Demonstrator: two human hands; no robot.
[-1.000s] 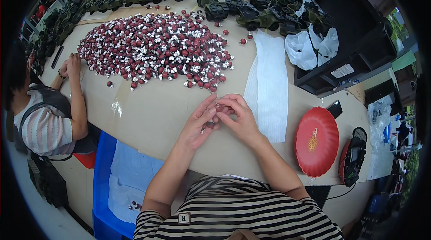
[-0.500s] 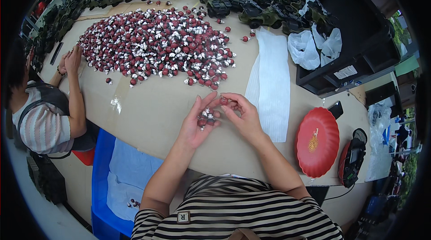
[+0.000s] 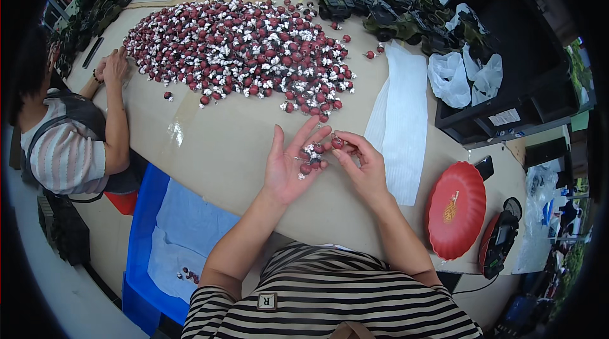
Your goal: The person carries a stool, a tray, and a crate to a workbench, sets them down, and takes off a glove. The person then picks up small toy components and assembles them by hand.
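Observation:
My left hand (image 3: 285, 177) is turned palm up with its fingers stretched and slightly spread. Several small ball-shaped pieces (image 3: 311, 161), dark red with white and silvery parts, rest on its fingers and upper palm. Just to the right, my right hand (image 3: 368, 171) pinches one red ball piece (image 3: 337, 143) between thumb and fingertips, close to the left fingertips. Both hands are over the tan table (image 3: 222, 155), just in front of a large heap of the same red-and-white pieces (image 3: 247, 53).
Right of my hands lie a white foam sheet (image 3: 406, 117) and a red scalloped dish (image 3: 457, 237). A black crate (image 3: 539, 79) stands beyond. Green toy vehicles (image 3: 387, 19) line the back. At left sits a co-worker (image 3: 70, 149), near a blue tub (image 3: 152, 212).
The view has shifted, so the table appears moved right. My left fingers have opened wider under the pieces. The right hand still pinches a red ball piece beside them.

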